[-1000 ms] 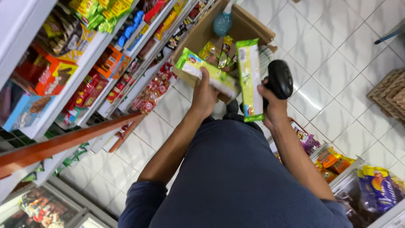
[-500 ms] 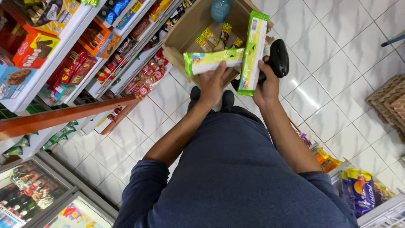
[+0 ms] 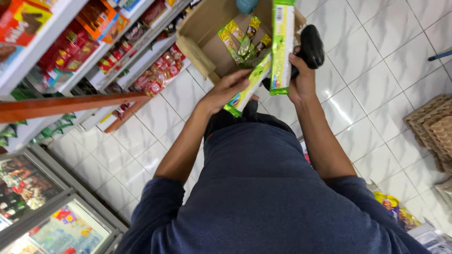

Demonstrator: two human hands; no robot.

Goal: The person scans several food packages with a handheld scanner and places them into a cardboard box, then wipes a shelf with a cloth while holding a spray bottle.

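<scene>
Green snack packet (image 3: 248, 87) lies slantwise in the left hand (image 3: 226, 91), fingers clasped round it, its long axis running up toward the cardboard box (image 3: 207, 28). The right hand (image 3: 301, 77) grips an upright packet (image 3: 282, 47) and a black scanner (image 3: 311, 44) just beside.

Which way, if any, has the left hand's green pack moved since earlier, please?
Yes: the green pack swung from lying crosswise to pointing into the cardboard box.

Shop aisle seen from above: glossy white tiled floor (image 3: 372, 70) reflecting overhead light; stocked white shelves (image 3: 56, 61) at left, edged by an orange rail (image 3: 70, 106) — glass-fronted display cabinet (image 3: 42, 207) below; wicker basket (image 3: 431, 127) at right.
</scene>
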